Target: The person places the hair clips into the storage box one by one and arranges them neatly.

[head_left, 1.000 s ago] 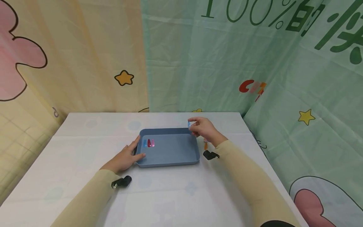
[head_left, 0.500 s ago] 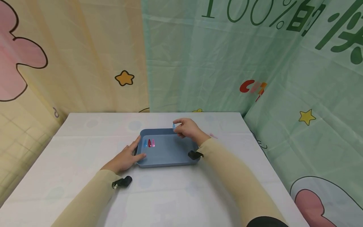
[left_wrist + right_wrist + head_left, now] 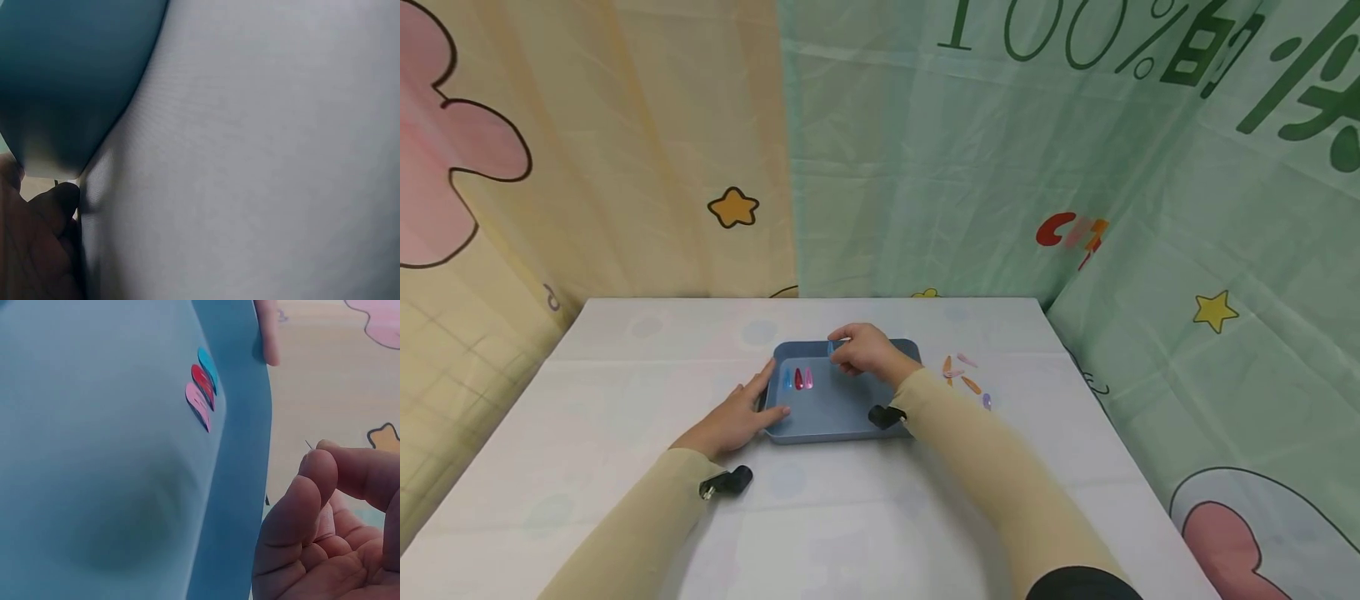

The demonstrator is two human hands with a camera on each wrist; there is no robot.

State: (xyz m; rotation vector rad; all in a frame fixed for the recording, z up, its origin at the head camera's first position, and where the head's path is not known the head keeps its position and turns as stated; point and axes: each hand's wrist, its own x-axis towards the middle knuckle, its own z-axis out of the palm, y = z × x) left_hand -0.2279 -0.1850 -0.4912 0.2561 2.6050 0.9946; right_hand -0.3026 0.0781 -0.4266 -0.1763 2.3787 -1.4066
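Note:
A blue-grey tray (image 3: 835, 417) lies on the table. Near its left side a blue snap hair clip (image 3: 787, 379), a red hair clip (image 3: 799, 379) and a pink hair clip (image 3: 808, 378) stand in a row. Above the tray's far rim my right hand (image 3: 867, 350) pinches another blue hair clip (image 3: 831, 348) between thumb and index finger; in the right wrist view only its thin tip shows past the fingertips. My left hand (image 3: 733, 419) rests at the tray's left edge, fingers extended along the rim and thumb over the near-left corner.
Right of the tray, several loose hair clips are scattered on the white tablecloth (image 3: 850, 517), among them an orange clip (image 3: 972, 385), a purple clip (image 3: 987, 402) and a pink clip (image 3: 967, 360). Printed curtains (image 3: 917, 167) hang behind the table.
My right hand has moved left and slightly nearer with the blue hair clip, from the tray's far-right corner to above the tray. The loose clips have come into view. My left hand stays put.

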